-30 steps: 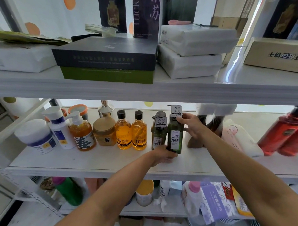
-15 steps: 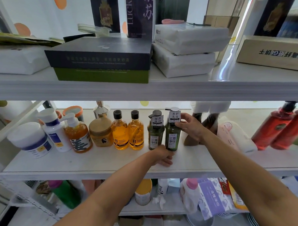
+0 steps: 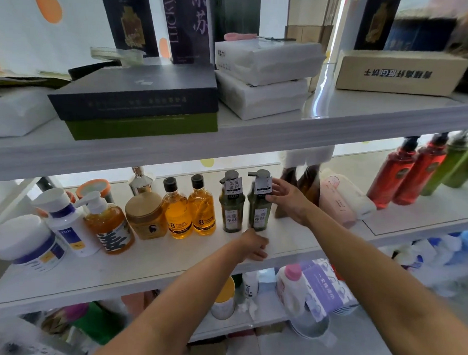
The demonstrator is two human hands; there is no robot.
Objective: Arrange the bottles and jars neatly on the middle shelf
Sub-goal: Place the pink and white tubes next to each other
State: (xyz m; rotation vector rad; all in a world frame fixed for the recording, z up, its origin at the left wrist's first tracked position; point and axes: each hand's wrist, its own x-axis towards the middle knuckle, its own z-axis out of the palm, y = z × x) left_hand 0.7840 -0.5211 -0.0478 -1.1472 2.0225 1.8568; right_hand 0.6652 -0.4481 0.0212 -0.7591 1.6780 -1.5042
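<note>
Head view: right hand (image 3: pixel 285 203) spread beside the green bottle (image 3: pixel 258 218), left hand (image 3: pixel 252 245) relaxed, its fingertips blurred.

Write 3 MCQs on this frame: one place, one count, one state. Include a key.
1. Where is the right green bottle?
A. directly right of the left green bottle
B. directly left of it
C. lying flat in front of it

2. How many amber bottles with black caps stand side by side?
A. one
B. two
C. four

3. What is the left hand doing?
A. gripping a bottle
B. out of view
C. holding nothing, at the front of the middle shelf

Key:
1 A: the two green pump bottles stand upright side by side, this one on the right.
2 B: two matching amber bottles stand just left of the green pair.
3 C: its fingers close on nothing and it sits low in front of the green bottles.
</note>
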